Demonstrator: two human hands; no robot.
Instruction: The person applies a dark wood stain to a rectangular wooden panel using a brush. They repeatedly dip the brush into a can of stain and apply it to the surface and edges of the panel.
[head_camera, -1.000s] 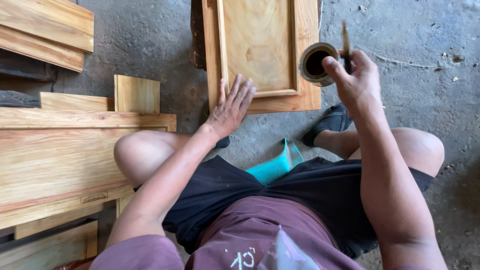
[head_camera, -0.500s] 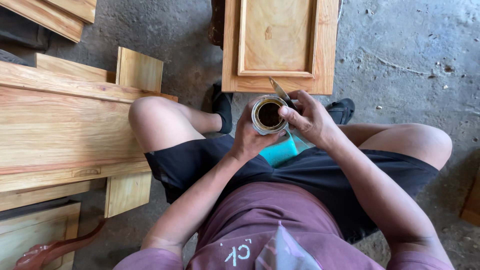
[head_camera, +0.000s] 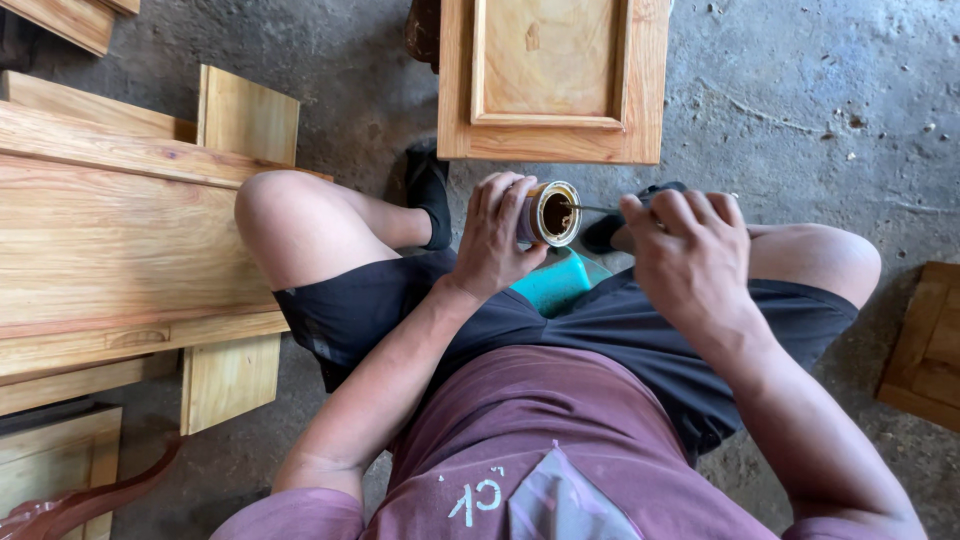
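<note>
Seated low among stacked wooden boards (head_camera: 110, 230), your left hand (head_camera: 495, 240) wraps a small open tin (head_camera: 548, 213) of dark finish, tipped sideways above your lap. Your right hand (head_camera: 685, 255) is closed on a thin tool (head_camera: 590, 208) poking into the tin's mouth. Tilted this far, the tin could spill onto your shorts (head_camera: 600, 330) or the concrete floor (head_camera: 820, 120).

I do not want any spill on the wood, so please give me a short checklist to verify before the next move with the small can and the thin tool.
1. Left hand wraps the small can: ok.
2. Can tilted, its mouth facing the right hand; liquid level: cannot tell.
3. Thin tool tip inside the can's mouth: ok.
4. Right hand closed on the tool's handle: ok.
5. Can held over the lap, apart from the framed wooden panel: ok.
6. Drips on the teal object below: cannot tell.
</note>
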